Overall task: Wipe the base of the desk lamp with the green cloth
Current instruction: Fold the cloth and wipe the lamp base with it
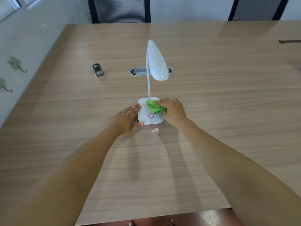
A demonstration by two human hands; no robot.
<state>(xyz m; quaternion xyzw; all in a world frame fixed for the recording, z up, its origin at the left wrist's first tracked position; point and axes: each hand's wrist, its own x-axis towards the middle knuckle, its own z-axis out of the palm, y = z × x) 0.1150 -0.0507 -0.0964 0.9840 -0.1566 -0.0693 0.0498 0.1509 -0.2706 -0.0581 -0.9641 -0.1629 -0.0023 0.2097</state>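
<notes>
Lamp head (157,61) points toward viewer, apparently.

A single wide-angle head camera looks forward and down from the near edge of the tabletop (97,160), with both forearms reaching in from 6 o'clock. It sits fairly near the lamp base (147,118) at centre frame, while two chair backs (120,9) stand far off at 12 o'clock.

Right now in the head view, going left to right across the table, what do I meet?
Small grey metal object → left hand steadying the lamp base → green cloth → right hand holding the cloth → dark object at the table's right edge.
</notes>
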